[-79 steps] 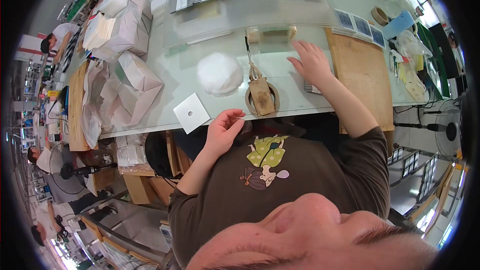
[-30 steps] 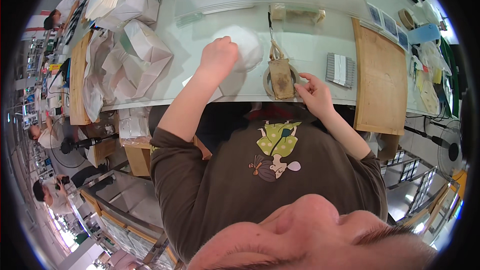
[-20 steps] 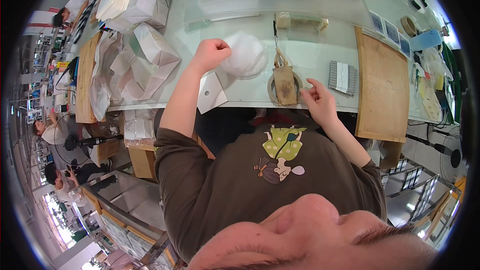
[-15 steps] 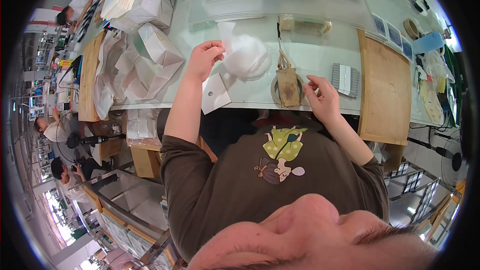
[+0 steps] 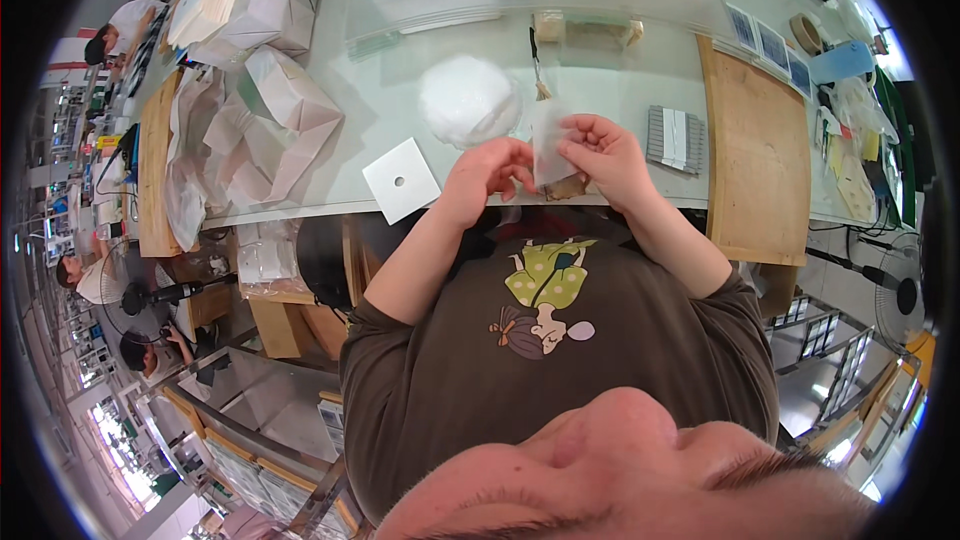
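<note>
At the left a wooden board with visible grain stands beside a crumpled heap of wrapping paper, pale, stiff and sharply creased. Next comes a flat white square card with a round hole in its middle, lying turned at the table's near edge. Past it sits a soft-looking white mound, round and smooth. A ribbed grey bundle with a white band lies farther right, beside a second, broad wooden panel.

The left hand is at the near edge, its fingers bent inward close to the sheet; whether they grip it I cannot tell. The right hand pinches the sheet between thumb and fingers. Both hands and the sheet cover most of a brown block beneath them. At far right are a tape roll and a blue container.

The thin sheet is whitish, see-through and filmy, held up between the two hands, just right of the mound.
</note>
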The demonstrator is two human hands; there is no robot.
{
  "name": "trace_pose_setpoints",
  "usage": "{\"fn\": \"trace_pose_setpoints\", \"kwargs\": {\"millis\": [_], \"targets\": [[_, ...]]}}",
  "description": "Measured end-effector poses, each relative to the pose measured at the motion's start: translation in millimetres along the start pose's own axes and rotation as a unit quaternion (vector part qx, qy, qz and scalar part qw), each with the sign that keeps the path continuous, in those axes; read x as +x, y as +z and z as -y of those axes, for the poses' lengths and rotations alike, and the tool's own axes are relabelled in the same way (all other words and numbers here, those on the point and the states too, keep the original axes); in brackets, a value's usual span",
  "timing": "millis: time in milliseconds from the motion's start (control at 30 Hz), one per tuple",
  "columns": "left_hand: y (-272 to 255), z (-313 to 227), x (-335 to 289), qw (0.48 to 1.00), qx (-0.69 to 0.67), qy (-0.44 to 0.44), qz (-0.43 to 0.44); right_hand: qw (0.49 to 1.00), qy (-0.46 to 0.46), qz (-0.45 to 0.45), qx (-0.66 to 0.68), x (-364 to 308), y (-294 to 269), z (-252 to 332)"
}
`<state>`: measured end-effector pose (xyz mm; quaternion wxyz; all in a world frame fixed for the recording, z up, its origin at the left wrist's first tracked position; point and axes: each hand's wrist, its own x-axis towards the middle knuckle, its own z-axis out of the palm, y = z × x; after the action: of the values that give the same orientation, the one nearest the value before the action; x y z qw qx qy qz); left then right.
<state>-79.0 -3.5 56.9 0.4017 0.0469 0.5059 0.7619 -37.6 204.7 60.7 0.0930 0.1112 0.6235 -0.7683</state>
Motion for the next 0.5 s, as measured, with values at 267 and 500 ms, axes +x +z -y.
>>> {"fn": "trace_pose_setpoints", "kwargs": {"millis": [267, 500], "targets": [[13, 15, 14, 0.869, 0.459, 0.059, -0.175, 0.982, -0.051, -0.071, -0.168, -11, -17, -21], [11, 14, 19, 0.839, 0.509, 0.029, -0.190, 0.966, -0.064, -0.099, -0.228, -13, -23, -31]]}}
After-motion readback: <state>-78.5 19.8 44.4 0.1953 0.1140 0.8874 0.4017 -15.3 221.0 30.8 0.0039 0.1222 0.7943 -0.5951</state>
